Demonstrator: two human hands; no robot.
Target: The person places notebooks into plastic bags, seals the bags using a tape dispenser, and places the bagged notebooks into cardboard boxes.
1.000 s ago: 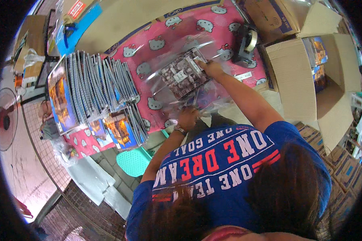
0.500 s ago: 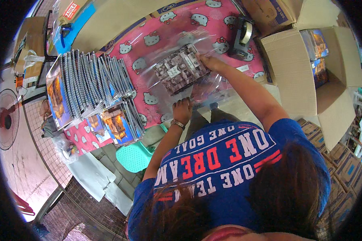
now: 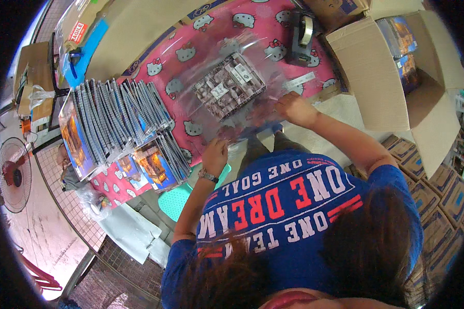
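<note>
A spiral-bound notebook [image 3: 229,86] with a dark patterned cover and white labels lies inside a clear plastic bag [image 3: 260,109] on the pink table cover. My left hand [image 3: 215,153], a watch on its wrist, is closed on the bag's near left edge. At the near right edge my right hand [image 3: 296,109] pinches the same plastic. Both hands are off the notebook itself. To the left, a tall stack of spiral notebooks [image 3: 113,121] lies with the bindings facing up, several blue-and-orange covers showing.
A black tape dispenser [image 3: 300,44] stands at the back right. An open cardboard box [image 3: 376,77] holding more notebooks is beyond it. A turquoise plastic stool [image 3: 175,203] is below the table's near edge. At far left stands a fan [image 3: 16,175].
My right hand has left the notebook's right side and come down to the bag's near right edge. My left hand has shifted slightly left and nearer along the plastic.
</note>
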